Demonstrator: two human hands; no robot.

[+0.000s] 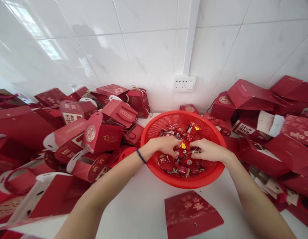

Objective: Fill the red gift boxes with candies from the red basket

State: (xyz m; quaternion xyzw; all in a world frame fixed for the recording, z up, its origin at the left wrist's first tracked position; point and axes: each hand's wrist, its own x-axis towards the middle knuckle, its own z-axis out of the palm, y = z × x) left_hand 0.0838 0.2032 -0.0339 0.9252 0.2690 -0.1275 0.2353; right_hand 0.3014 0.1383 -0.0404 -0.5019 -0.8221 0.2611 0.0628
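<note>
My left hand [169,145], with a dark band on its wrist, reaches into a red plastic basket [157,177]. Its fingers curl down among wrapped candies, and what lies under them is hidden. Opposite it, my right hand [206,150] comes in from the right side, thumb and forefinger apart over the candies. Between the two hands lies a red-wrapped candy [183,145] with yellow print, close to the fingertips. More red candies [181,170] are heaped around both hands in the perforated basket.
A flat red box [192,212] lies on the white table [136,209] in front of the basket. Red gift boxes [101,132] are piled on the left, and another pile of red boxes [253,94] is on the right. Behind is a tiled wall with a socket [184,83].
</note>
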